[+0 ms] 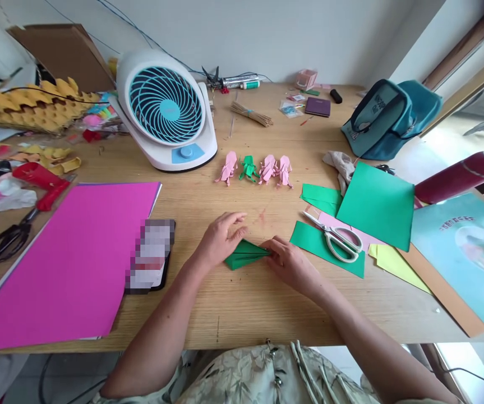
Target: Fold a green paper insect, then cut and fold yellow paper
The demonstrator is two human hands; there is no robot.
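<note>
A piece of green folded paper [245,255] lies on the table in front of me, with several layered creases tapering to a point at its right. My right hand [289,261] pinches that pointed end between thumb and fingers. Over the paper's upper left side is my left hand [221,240], its fingers stretched out and apart; its thumb is close to the folds, and I cannot tell whether it touches them. Beyond my hands stand three small pink folded-paper figures [268,168] and a green one [249,168] in a row.
Right of my hands, white-handled scissors [342,241] rest on green paper strips [309,241], near a large green sheet [378,205]. On the left are a phone [153,255], magenta sheets [77,252], black-handled scissors [10,235] and a white fan [166,106]. A teal bag [388,120] stands at back right.
</note>
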